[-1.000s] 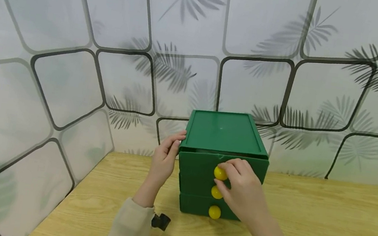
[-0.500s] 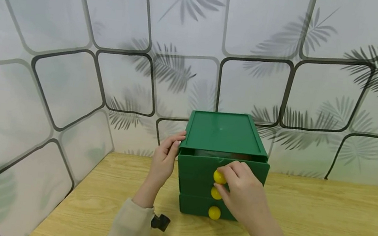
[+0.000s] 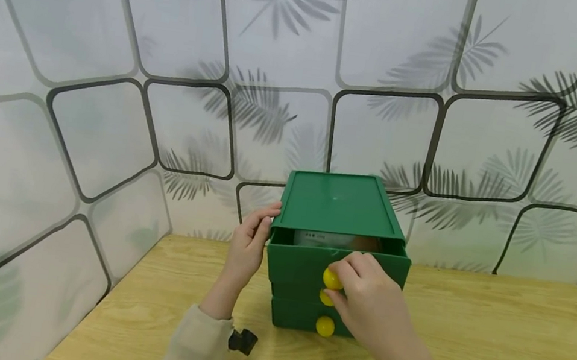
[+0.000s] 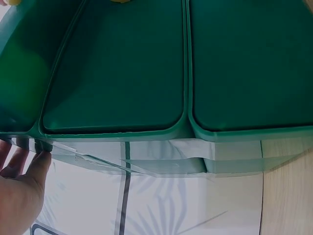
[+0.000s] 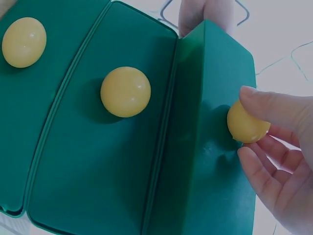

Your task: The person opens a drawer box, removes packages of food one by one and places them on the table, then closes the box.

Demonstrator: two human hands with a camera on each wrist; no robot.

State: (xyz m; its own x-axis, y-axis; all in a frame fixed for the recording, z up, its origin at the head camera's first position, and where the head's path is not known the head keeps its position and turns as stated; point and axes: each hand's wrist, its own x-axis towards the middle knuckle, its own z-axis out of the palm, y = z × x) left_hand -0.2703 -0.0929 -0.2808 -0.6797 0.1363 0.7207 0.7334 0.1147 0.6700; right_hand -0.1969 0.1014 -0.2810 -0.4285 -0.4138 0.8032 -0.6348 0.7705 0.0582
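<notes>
Head view: on a wooden table [image 3: 492,340], the top drawer [image 3: 296,266] of the green three-drawer cabinet [image 3: 340,202] juts toward the camera, its front longest side-to-side. The right hand [image 3: 373,301] pinches its yellow knob [image 3: 331,279]; the left hand [image 3: 249,240], fingers extended, touches the cabinet. Print on the white packet [image 3: 323,240] inside is illegible.

Only print in sight: one short line of small characters on a pale item [image 3: 324,242] inside the pulled-out top drawer [image 3: 296,266] of the green drawer unit [image 3: 337,201] — shows in the head view only, too small and soft to read. The line sits near the item's upper edge, darker blocky marks at left, then fainter, thinner ones to their right; can't tell script, brand or number. No legible text on the drawer fronts, yellow knobs [image 3: 325,326] or patterned wall covering [image 3: 286,113] — same in both wrist views.
</notes>
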